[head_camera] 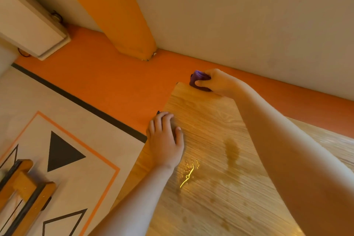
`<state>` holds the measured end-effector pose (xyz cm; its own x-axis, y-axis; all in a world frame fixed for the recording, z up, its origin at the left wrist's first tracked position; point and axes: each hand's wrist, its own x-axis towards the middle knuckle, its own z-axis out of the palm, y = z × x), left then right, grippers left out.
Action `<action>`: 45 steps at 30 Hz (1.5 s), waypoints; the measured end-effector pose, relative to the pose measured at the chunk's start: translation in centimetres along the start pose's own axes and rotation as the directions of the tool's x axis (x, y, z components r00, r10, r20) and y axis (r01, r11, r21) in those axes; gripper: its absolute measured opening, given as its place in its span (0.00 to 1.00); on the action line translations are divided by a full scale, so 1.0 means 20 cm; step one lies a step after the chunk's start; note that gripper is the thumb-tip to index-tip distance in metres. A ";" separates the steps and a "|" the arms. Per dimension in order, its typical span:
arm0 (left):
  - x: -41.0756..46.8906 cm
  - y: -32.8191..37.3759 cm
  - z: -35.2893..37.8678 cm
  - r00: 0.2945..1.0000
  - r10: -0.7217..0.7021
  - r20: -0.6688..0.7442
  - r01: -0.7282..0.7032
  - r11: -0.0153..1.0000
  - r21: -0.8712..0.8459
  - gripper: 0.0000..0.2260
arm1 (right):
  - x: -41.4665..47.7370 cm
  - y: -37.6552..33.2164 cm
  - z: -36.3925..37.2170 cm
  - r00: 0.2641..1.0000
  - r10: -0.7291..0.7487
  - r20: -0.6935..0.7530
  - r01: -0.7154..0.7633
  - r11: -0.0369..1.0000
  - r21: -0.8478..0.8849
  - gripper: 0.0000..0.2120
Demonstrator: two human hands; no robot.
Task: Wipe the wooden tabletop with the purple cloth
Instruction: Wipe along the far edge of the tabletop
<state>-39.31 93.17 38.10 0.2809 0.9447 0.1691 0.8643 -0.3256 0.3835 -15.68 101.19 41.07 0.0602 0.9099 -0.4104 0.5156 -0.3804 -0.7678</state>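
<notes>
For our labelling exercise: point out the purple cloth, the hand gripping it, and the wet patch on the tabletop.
purple cloth [195, 76]: head view, bunched fold above the thumb.
right hand [217, 81]: head view, back of the hand.
wet patch [188, 173]: head view, glinting droplets.

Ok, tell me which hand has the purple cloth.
The right hand, gripping the purple cloth at the far edge; the left hand rests on the wooden tabletop, holding nothing.

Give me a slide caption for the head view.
Right hand grips purple cloth at the tabletop's far edge; left hand rests on its left edge.
</notes>
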 end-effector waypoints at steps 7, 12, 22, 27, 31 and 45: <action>0.01 0.01 -0.01 1.000 0.003 0.005 -0.003 1.000 0.005 0.15 | -0.34 0.32 -0.27 0.986 0.120 0.116 -0.131 0.987 0.092 0.16; 0.00 0.00 -0.01 1.000 -0.002 0.014 0.002 1.000 0.010 0.16 | -0.18 0.11 -0.12 0.999 -0.038 0.004 0.038 0.998 -0.059 0.13; 0.01 0.00 -0.02 1.000 0.007 0.015 -0.007 1.000 -0.010 0.14 | -0.21 0.10 -0.14 0.998 -0.058 -0.001 0.057 0.980 -0.188 0.13; 0.01 0.03 -0.02 1.000 0.001 0.008 -0.001 1.000 0.005 0.13 | -0.54 0.46 -0.39 0.994 0.072 0.076 -0.058 0.983 -0.176 0.11; 0.01 0.03 -0.02 1.000 0.003 0.009 -0.003 1.000 0.024 0.11 | -0.81 0.66 -0.54 0.982 0.170 0.080 -0.161 0.981 -0.107 0.12; 0.01 0.02 -0.03 1.000 0.027 -0.008 -0.027 1.000 -0.006 0.12 | -0.50 0.35 -0.30 1.000 0.009 0.021 -0.007 0.997 -0.081 0.04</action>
<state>-39.18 93.28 38.74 0.3011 0.9352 0.1863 0.8538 -0.3514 0.3841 -7.50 90.31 42.71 0.0469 0.9027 -0.4277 0.5830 -0.3724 -0.7221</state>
